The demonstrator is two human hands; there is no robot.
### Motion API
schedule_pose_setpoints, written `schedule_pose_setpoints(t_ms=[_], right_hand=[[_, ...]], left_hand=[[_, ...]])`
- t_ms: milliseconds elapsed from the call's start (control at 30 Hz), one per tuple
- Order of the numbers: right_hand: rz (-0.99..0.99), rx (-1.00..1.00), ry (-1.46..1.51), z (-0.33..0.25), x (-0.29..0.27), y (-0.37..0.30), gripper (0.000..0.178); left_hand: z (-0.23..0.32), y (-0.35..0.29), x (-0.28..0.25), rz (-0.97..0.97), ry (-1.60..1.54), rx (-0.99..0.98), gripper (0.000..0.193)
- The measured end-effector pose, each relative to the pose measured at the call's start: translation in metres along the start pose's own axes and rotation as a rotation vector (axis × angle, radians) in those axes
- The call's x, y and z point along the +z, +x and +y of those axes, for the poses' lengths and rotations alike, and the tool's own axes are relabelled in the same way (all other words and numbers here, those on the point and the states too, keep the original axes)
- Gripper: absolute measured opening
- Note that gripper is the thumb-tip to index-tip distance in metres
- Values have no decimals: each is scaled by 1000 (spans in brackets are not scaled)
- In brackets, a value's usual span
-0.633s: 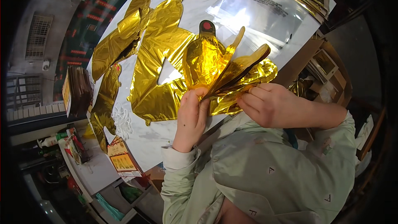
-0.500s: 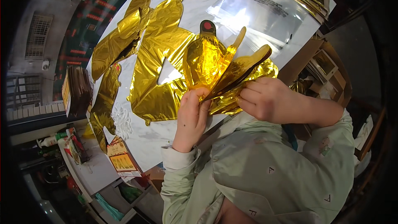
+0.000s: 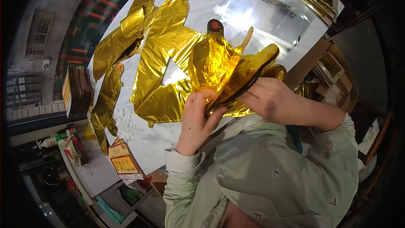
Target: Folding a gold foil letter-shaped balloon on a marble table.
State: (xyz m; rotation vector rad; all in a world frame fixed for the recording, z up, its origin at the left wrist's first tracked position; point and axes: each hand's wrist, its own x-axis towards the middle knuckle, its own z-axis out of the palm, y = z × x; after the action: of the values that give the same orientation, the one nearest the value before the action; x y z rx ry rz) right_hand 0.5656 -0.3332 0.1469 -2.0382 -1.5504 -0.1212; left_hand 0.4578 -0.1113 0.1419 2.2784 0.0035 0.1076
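fingers of the left hand point(image 3: 195, 122) grasp the lower end of a folded gold foil bundle point(image 3: 249, 65) at the centre of the head view; the right hand point(image 3: 272, 99) touches its right side, fingertips hidden by folds, so whether they pinch cannot be told. bare white tabletop point(image 3: 158, 147) runs from the left wrist to the curved edge at lower left; a flat gold foil sheet point(image 3: 154, 69) crowds the area left of centre. glare washes out part of the clear bags point(image 3: 274, 21) at upper right.

A white marbled table point(image 3: 149, 145) carries flat gold foil shapes point(image 3: 151, 90). White string point(image 3: 123, 123) and clear plastic bags point(image 3: 270, 23) lie on it too.
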Motion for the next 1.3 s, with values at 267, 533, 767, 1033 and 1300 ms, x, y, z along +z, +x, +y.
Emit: schedule_pose_setpoints(t_ms=[267,533,767,1033,1300], right_hand=[[11,-51,12,-2,-18,0,23],[-71,-62,-151,6,-21,-8,16],[185,-25,6,5,15,11,16],[72,97,108,4,15,-4,22],[97,32,-57,9,2,0,22]], left_hand=[[-4,-1,4,52,3,20,27],[0,0,0,11,4,14,33],[-5,-2,4,26,-21,-34,48],[-1,-2,2,30,6,16,44],[4,2,0,29,-6,1,27]])
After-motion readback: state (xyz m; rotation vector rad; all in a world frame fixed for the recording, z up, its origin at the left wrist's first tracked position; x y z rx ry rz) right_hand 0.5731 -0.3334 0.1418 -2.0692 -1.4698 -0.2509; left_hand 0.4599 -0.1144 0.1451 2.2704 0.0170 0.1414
